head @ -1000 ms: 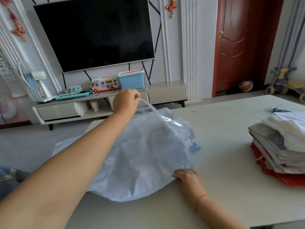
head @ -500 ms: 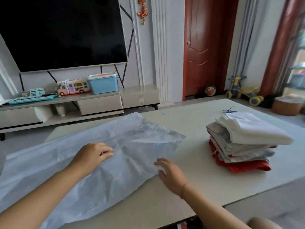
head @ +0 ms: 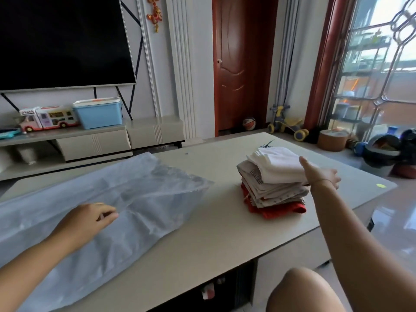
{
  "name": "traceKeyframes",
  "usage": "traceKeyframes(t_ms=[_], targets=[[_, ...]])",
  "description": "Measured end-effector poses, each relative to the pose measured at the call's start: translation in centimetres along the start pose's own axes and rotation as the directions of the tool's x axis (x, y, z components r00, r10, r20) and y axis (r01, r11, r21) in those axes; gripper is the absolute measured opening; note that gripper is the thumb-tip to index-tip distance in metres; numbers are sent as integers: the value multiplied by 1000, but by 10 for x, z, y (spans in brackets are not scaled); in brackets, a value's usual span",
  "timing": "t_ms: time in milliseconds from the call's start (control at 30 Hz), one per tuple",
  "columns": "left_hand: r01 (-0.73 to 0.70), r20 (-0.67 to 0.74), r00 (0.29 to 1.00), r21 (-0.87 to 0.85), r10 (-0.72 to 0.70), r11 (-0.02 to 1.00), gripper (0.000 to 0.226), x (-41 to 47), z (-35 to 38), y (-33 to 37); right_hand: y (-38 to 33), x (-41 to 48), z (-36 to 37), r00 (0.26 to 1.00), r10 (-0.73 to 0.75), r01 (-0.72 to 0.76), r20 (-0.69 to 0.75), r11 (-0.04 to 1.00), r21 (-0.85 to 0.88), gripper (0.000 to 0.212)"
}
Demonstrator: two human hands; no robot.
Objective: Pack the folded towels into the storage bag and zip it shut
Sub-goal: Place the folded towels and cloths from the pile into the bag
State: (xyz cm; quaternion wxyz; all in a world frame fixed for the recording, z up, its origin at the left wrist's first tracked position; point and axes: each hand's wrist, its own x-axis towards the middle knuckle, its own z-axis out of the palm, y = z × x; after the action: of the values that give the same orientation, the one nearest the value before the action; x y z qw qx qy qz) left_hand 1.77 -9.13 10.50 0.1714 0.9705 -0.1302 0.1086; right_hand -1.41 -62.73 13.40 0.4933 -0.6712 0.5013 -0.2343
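Between the storage bag (head: 108, 199) and the towel stack (head: 273, 179) you have bare counter (head: 220, 210) to pass; your right hand (head: 320, 174) blocks the stack's right side.

No legible text, toy bus (head: 48, 118) markings — too blurred to read

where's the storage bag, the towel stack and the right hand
storage bag (head: 144, 199), head view, on its crinkled middle panel
towel stack (head: 273, 194), head view, on the grey folded layers mid-stack
right hand (head: 320, 173), head view, on the back of the hand by the stack's right side
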Motion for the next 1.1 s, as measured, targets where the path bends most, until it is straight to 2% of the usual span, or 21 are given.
traceKeyframes(t_ms=[100, 267, 367, 401, 501, 634, 734, 834, 901, 968, 1035, 1101], targets=[[26, 5, 1000, -16, -25, 1000, 11, -2, -3, -1, 3, 8, 4, 987, 66, -97, 148, 972, 214, 98], [68, 57, 996, -86, -64, 994, 18, -4, -8, 0, 2, 9, 14, 997, 39, -58, 61, 933, 355, 61], [95, 57, 995, -154, -87, 983, 12, -7, -10, 1, -8, 1, 18, 997, -71, 65, 5, 937, 342, 43], [101, 47, 994, -181, -94, 978, 7, -8, -11, 1, -13, -3, 20, 993, -119, 113, -6, 923, 368, 43], [145, 11, 989, -258, -147, 955, 13, -8, -14, 0, -30, -22, 25, 963, -267, 223, 16, 834, 504, 46], [165, -73, 978, -291, -194, 942, 17, -4, -21, 1, -49, -63, 29, 884, -456, 294, 101, 712, 638, 49], [177, -137, 965, -278, -222, 944, 15, 4, -30, 2, -58, -106, 35, 790, -569, 232, 228, 621, 749, 39], [192, -199, 944, -315, -263, 930, 18, 14, -42, -1, -55, -148, 48, 624, -604, -35, 495, 612, 790, 28], [204, -235, 925, -360, -300, 910, 18, 18, -48, -4, -45, -172, 61, 461, -552, -262, 695, 663, 701, 24], [210, -259, 907, -404, -332, 890, 16, 21, -52, -6, -29, -192, 80, 290, -494, -386, 820, 724, 572, 25], [225, -268, 890, -446, -369, 866, 14, 22, -54, -6, -8, -210, 104, 158, -413, -424, 897, 792, 439, 30], [232, -267, 886, -454, -379, 860, 14, 20, -54, -5, 16, -224, 132, 99, -284, -396, 954, 868, 300, 32]])
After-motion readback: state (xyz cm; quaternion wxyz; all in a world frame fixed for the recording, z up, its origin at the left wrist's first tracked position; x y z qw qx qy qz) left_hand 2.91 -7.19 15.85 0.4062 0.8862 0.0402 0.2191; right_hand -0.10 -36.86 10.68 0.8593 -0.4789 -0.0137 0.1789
